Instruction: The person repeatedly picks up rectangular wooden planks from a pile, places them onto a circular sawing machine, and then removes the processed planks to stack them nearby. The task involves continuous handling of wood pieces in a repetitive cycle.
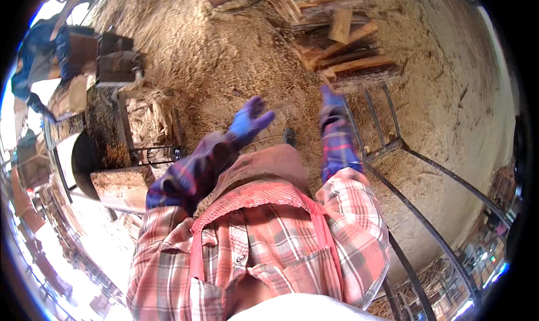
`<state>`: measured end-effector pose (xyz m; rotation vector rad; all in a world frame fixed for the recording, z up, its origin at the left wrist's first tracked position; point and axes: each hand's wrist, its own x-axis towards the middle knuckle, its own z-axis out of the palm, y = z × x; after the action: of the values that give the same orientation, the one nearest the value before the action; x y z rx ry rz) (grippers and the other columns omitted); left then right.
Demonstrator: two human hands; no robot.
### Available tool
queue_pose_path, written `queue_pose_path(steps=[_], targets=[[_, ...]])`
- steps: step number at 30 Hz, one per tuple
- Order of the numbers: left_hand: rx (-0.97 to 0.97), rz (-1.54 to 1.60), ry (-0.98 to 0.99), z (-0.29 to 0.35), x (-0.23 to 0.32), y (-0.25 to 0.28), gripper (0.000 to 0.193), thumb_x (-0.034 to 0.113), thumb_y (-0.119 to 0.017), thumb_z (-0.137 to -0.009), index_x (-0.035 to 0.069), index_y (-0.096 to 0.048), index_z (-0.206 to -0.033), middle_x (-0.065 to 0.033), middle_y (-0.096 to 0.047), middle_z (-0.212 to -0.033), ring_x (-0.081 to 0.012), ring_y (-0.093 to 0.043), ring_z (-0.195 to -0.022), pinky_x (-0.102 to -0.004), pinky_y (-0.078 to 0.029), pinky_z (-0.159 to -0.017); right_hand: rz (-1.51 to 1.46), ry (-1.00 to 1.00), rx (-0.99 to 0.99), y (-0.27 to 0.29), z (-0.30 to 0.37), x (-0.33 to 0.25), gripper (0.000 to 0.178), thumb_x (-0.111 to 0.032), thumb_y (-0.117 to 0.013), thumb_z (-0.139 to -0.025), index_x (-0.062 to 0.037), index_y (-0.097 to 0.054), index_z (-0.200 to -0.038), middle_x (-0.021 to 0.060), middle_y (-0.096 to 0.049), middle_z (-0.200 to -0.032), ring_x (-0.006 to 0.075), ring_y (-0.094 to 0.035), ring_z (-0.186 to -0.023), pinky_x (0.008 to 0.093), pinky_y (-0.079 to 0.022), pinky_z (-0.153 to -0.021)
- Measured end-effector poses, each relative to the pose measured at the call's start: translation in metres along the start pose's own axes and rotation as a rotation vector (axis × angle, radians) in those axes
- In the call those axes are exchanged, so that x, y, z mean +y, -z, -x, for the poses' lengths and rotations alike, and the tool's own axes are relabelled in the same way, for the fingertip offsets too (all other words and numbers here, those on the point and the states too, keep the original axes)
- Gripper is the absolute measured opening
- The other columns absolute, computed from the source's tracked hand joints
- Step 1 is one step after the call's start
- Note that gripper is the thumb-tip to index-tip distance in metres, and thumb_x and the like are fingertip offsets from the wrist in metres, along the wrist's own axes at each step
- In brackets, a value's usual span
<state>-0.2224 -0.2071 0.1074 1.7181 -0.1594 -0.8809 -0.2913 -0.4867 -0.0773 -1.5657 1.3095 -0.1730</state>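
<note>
— Wood planks [348, 57]: stacked on the sawdust floor [224, 57] just past my right hand [331, 99].
— Holding one?
— Can't tell; those gloved fingers blur against the pile. My left hand [250, 121] hangs empty, fingers spread wide.

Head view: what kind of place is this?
Likely a sawmill or wood workshop: sawdust floor, stacked timber offcuts, metal rails. The gloved left hand is open; the right hand reaches toward the offcuts.
</note>
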Motion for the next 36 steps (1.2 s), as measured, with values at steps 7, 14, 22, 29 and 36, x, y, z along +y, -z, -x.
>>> queue_pose_path(steps=[7,14,22,29,36], targets=[[0.601,0.233,0.013,0.167,-0.086,0.24,0.046,0.027,-0.062,-0.082,-0.004,-0.051,-0.114,-0.0066,-0.058,-0.096,-0.0146,-0.054,-0.087,-0.0268,-0.044,-0.076,0.181,0.482,-1.432,-0.278,0.228,0.056,0.034,-0.025,-0.05,-0.086,-0.0105,-0.055,-0.117,0.0059,-0.059,-0.104,0.0213,-0.056,-0.09,0.0332,-0.043,-0.079],[0.995,0.929,-0.326,0.287,-0.122,0.355,0.047,0.026,-0.057,-0.086,0.002,-0.044,-0.124,-0.0075,-0.061,-0.101,-0.0171,-0.059,-0.091,-0.0281,-0.046,-0.075,-0.284,-0.548,-1.49,-0.38,0.266,-0.055,0.04,-0.049,-0.054,-0.082,-0.0121,-0.054,-0.096,0.0062,-0.059,-0.096,0.022,-0.053,-0.087,0.0356,-0.048,-0.07],[0.953,0.394,-0.224,0.186,-0.165,0.489,0.048,0.036,-0.054,-0.086,0.002,-0.048,-0.119,-0.013,-0.057,-0.108,-0.0234,-0.055,-0.102,-0.0314,-0.043,-0.082,-0.32,0.766,-0.977,-0.517,0.31,-0.223,0.058,-0.027,-0.066,-0.08,-0.0011,-0.042,-0.126,0.0163,-0.048,-0.123,0.0263,-0.047,-0.114,0.0381,-0.04,-0.093],[1.194,-0.111,0.208,0.103,-0.182,0.608,0.095,0.069,-0.051,-0.07,-0.01,-0.043,-0.122,-0.0309,-0.039,-0.128,-0.0379,-0.027,-0.128,-0.039,-0.02,-0.107,-0.056,1.114,-1.078,-0.583,0.417,-0.315,0.062,-0.026,-0.068,-0.078,0.005,-0.042,-0.125,0.0181,-0.046,-0.124,0.0241,-0.047,-0.109,0.0319,-0.037,-0.093],[0.736,0.9,-0.317,0.188,-0.129,0.564,0.045,0.027,-0.068,-0.077,-0.003,-0.055,-0.109,-0.0096,-0.062,-0.098,-0.0186,-0.062,-0.082,-0.0309,-0.049,-0.076,-0.277,0.385,-1.471,-0.507,0.42,-0.27,0.036,-0.022,-0.066,-0.081,-0.0009,-0.054,-0.107,0.0124,-0.054,-0.106,0.0156,-0.056,-0.091,0.0276,-0.046,-0.08]])
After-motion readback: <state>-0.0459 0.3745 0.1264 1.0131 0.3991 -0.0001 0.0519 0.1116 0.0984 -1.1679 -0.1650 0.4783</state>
